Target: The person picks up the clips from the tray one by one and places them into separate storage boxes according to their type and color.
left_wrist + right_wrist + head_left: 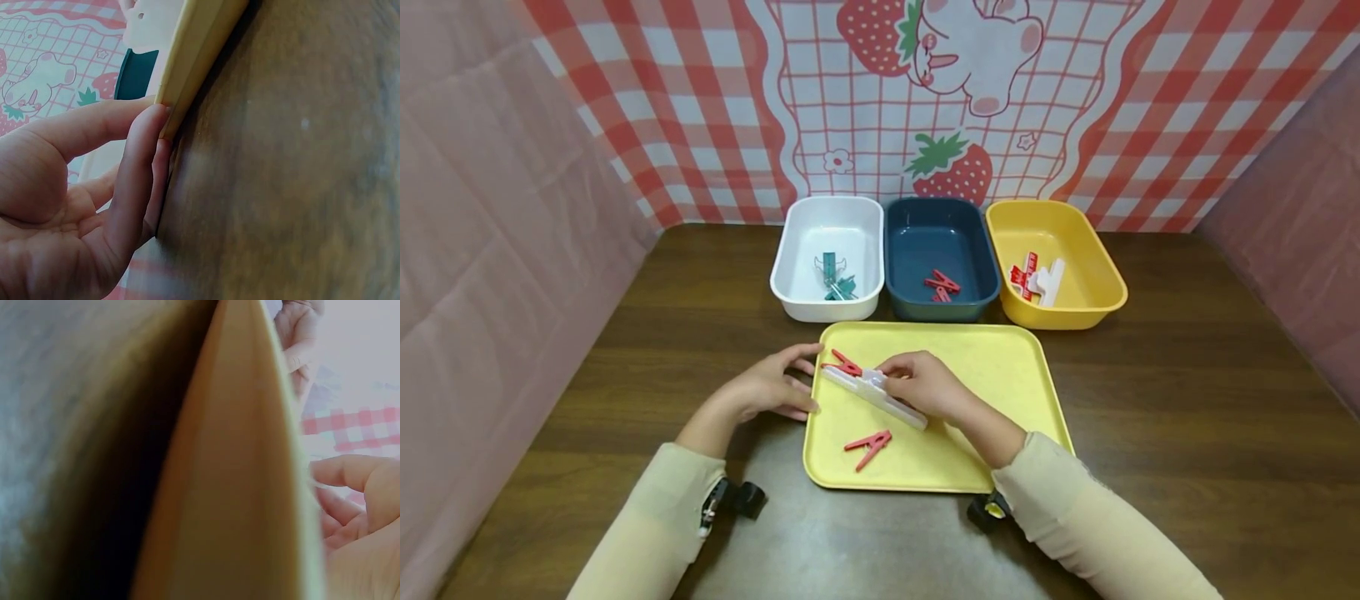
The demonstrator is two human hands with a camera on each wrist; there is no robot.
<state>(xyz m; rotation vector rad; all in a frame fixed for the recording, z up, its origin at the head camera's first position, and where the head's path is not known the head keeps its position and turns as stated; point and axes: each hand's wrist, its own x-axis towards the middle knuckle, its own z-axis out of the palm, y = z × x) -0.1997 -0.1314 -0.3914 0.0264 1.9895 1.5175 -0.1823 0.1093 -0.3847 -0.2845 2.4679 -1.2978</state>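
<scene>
On the yellow tray [992, 367], my right hand [928, 385] pinches a long white plastic clip [891, 405] by its grip. The clip lies slanted across the tray's left half. In the right wrist view, the tray's side hides the clip and part of the right hand [369, 506]. My left hand [771, 387] is at the tray's left edge, its relaxed fingers touching the rim, as the left wrist view also shows. A red clothespin [846, 363] lies by the white clip's far end. Another red clothespin [870, 448] rests nearer the tray's front.
Behind the tray stand three bins side by side. The white bin [786, 267] holds green binder clips [835, 279], the dark blue bin [932, 312] red clothespins [942, 285], and the yellow bin [1097, 296] a red clip [1028, 271] and a white clip [1051, 282].
</scene>
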